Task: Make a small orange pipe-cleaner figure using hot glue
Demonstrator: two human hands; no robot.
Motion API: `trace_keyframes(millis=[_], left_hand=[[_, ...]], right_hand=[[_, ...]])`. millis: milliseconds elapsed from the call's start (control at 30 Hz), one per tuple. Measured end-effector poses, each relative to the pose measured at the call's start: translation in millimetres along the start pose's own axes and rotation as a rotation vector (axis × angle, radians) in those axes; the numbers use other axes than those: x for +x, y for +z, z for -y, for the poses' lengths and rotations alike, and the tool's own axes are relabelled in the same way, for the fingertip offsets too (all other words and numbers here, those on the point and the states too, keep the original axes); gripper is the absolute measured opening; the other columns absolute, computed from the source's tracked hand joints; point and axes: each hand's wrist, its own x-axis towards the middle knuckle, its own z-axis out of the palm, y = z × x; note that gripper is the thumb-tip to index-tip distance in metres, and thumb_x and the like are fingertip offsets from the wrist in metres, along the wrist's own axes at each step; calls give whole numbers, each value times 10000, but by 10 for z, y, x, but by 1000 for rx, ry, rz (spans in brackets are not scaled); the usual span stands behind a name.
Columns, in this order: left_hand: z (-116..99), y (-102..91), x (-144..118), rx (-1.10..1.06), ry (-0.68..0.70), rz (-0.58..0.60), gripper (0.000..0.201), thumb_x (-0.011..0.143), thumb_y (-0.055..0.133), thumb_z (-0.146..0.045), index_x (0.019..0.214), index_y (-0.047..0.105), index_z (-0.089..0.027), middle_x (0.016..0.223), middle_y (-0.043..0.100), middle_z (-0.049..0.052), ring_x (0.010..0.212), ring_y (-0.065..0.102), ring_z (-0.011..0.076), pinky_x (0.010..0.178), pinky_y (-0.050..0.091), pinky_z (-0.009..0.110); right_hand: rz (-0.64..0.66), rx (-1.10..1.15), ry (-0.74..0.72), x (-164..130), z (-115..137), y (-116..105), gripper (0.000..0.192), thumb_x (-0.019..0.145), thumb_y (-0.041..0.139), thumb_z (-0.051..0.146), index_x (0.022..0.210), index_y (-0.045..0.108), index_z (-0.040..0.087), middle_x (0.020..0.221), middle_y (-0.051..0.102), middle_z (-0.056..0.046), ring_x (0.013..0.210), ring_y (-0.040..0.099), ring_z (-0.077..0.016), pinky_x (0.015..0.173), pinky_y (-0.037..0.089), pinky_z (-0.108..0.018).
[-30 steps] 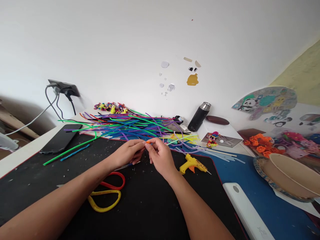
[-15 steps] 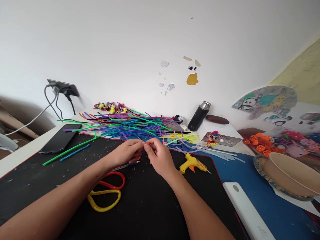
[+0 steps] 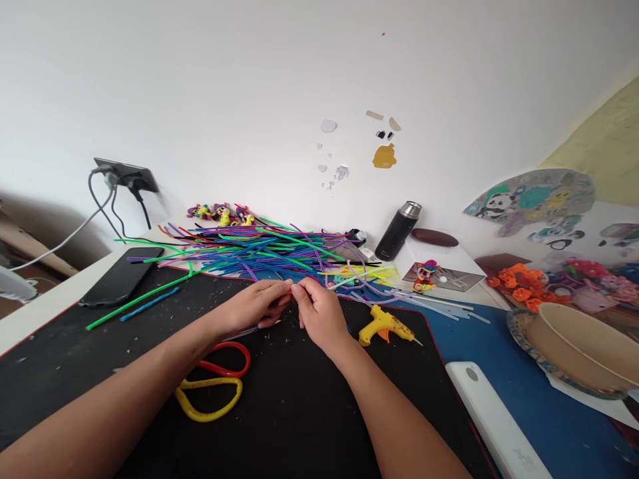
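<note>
My left hand and my right hand meet over the black mat, thumbs and fingertips closed together. Between them they pinch a small orange piece, nearly all covered by the fingers, so its shape is hidden. Below my left wrist lie scissors with one yellow and one red handle, the blades under my forearm. A pen pokes out beneath my left hand. Just beyond both hands spreads a heap of coloured pipe cleaners. A yellow glue gun rests right of my right hand.
A phone and a twisted blue pipe cleaner lie at left. Toward the wall are a black flask and a small pipe-cleaner figure. At right are glue sticks, a white device and a beige bowl.
The fingertips of both hands have drawn closer together and turned slightly, and less of the orange piece shows. The things on the table stay where they were.
</note>
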Motion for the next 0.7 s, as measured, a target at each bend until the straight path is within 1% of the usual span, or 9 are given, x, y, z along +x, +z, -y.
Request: trace_keyframes(millis=[67,133,200,300,433,533,633,700], left_hand=[[4,7,-2,66,29,-24,611,968,515,-765,687,457,-226,548,325,-79,454,333,100,463,327,252],[9,10,-3,142,68,-64,623,966,501,-792,725,493,-217,565,388,-67,475,368,106,487,352,257],[17,9,1,178,91,-82,636,963,493,-809,736,489,-215,591,431,-56,492,407,109,504,373,262],[35,4,14,154,81,-67,648,944,495,-836,732,452,-224,605,406,-67,488,418,107,499,380,264],[49,10,19,128,77,-73,649,920,522,-850,744,433,-232,603,346,-88,487,331,92,473,339,249],[51,13,17,101,86,-71,641,917,543,-839,744,422,-233,609,328,-91,499,311,90,473,329,241],[56,5,25,36,89,-61,637,913,574,-820,732,421,-230,620,318,-92,488,313,83,466,317,240],[60,-6,35,0,75,-53,621,917,597,-796,736,441,-222,619,338,-90,473,347,80,464,301,240]], right_hand=[[-13,38,32,10,-18,2,353,1099,486,477,837,578,259,486,525,67,467,556,-165,594,401,-283],[-23,68,63,18,-32,6,337,1087,505,464,836,581,254,472,524,74,446,545,-156,580,409,-277],[-28,109,82,22,-42,14,332,1080,515,470,838,584,252,463,522,77,431,536,-152,559,412,-272],[-25,183,95,25,-56,31,341,1071,529,499,846,587,249,464,517,80,426,540,-148,531,412,-262],[-18,255,105,32,-68,49,359,1061,545,532,853,591,243,475,501,87,420,542,-136,508,407,-248],[-8,310,110,42,-62,51,367,1050,558,547,856,598,238,477,481,95,405,525,-125,489,401,-238],[2,347,116,48,-46,43,371,1035,574,560,859,601,235,478,473,100,398,513,-119,475,397,-233],[3,350,118,49,-40,35,378,1027,582,569,850,593,236,478,474,100,398,511,-117,471,395,-232]])
